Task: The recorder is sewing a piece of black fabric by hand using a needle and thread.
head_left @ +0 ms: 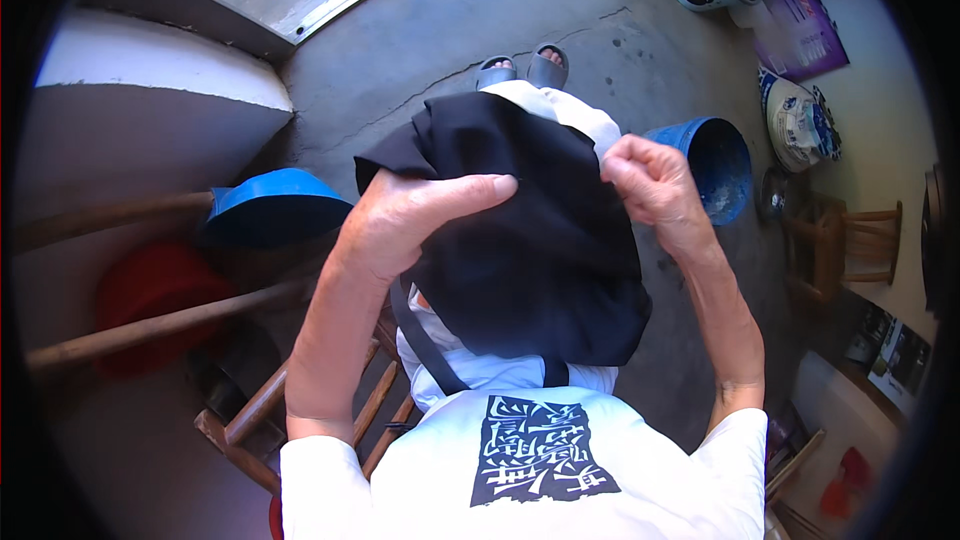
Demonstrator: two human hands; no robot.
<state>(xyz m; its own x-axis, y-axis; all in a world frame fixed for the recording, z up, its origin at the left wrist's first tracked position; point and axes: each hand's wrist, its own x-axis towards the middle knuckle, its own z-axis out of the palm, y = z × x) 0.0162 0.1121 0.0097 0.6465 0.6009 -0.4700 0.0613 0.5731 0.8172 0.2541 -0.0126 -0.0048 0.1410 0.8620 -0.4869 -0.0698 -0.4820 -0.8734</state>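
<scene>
A black cloth (540, 260) is spread over the lap, with its far end lying on white trousers (575, 112) near the knees. The cloth is gripped by the left hand (400, 215), whose thumb is laid along the top while the fingers are hidden beneath the folds. The right hand (655, 180) is curled tight and narrow just beside the cloth's right edge; whether anything thin is pinched in it, or whether the cloth is touched by it, cannot be told. Grey sandals (549, 70) are worn on the feet, which are set on a cracked concrete floor (400, 40). A blue bucket (680, 137) is placed on the floor beyond the right hand. To the left, a blue scoop (275, 208) can be seen near a red basin (150, 290), which is partly hidden by a wooden pole (170, 325). A small wooden chair (875, 245) is set at the right.
</scene>
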